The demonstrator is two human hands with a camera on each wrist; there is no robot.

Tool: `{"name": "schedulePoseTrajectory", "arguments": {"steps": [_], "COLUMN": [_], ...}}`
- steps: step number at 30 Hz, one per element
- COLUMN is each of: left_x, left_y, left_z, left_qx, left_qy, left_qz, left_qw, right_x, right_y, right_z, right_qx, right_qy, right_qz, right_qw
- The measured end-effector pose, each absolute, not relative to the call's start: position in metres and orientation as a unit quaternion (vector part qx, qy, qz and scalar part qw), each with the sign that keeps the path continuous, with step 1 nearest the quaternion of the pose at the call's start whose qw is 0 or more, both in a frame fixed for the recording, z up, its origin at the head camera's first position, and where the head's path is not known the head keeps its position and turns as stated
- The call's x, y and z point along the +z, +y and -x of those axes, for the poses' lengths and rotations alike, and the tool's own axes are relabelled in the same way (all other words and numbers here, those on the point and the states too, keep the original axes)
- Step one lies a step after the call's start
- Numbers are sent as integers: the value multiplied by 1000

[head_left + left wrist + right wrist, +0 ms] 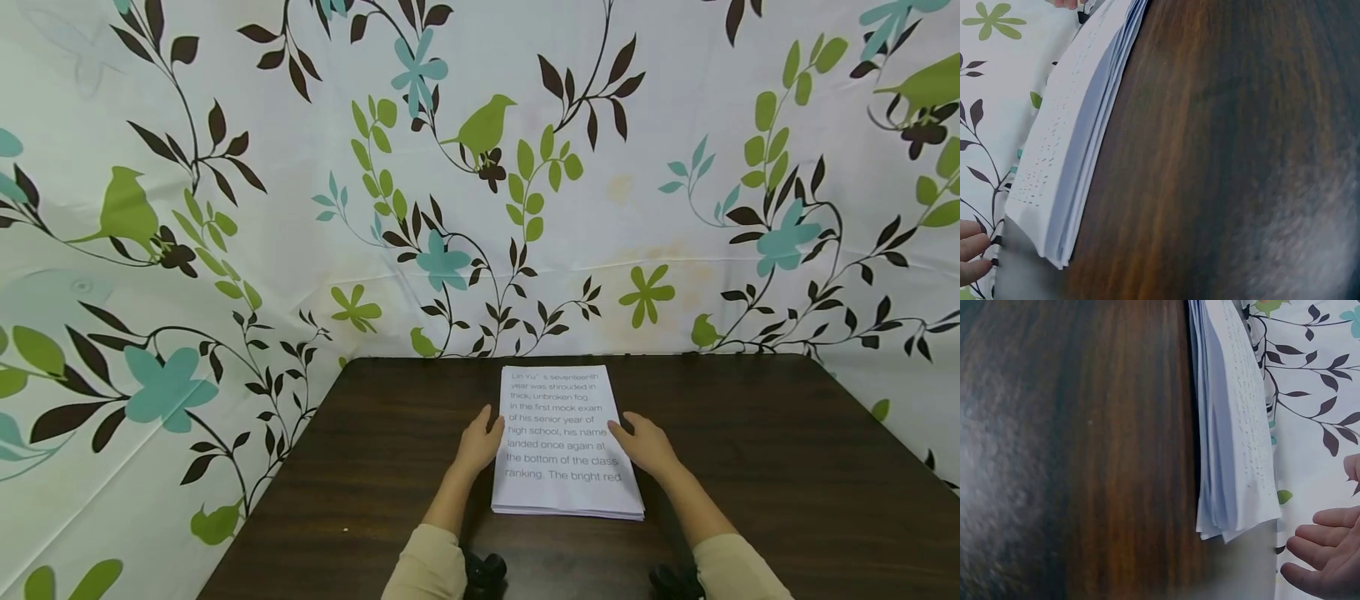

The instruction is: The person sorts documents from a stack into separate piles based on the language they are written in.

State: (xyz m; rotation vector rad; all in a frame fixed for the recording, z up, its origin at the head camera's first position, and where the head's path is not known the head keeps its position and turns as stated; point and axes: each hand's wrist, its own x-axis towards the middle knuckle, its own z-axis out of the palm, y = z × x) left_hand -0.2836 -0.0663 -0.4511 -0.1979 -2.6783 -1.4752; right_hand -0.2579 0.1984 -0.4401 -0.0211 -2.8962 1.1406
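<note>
A stack of printed white paper sheets lies flat on the dark wooden table, its large text facing me. Beside its left edge is my left hand, the thumb close to the paper. My right hand is at the opposite edge, where the thumb tip appears to overlap the margin. In the left wrist view, the left fingers are apart from the stack. The right wrist view has the right hand with fingers extended and spread, a gap from the sheets. Loose layers show along the stack's near edge.
The dark wooden table ends at a patterned cloth with birds, leaves and flowers behind it. Two small black objects, one a bit left and one right, show by the sleeves at the bottom.
</note>
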Motion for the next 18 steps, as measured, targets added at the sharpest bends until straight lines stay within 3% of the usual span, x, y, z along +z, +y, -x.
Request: {"name": "schedulePoseTrajectory", "arguments": {"steps": [9,18], "left_x": [-459,-464], "left_y": [-61,-58], "left_z": [285,282], "left_qx": [-509,-521], "left_qy": [-860,-853], "left_qz": [6,-16], "left_qw": [25,-5], "right_x": [-449,-449], "right_y": [199,194], "right_z": [258,256], "right_qx": [445,461], "right_qy": [-894,-885], "right_qz": [47,57], "right_qw": [-23,-25]}}
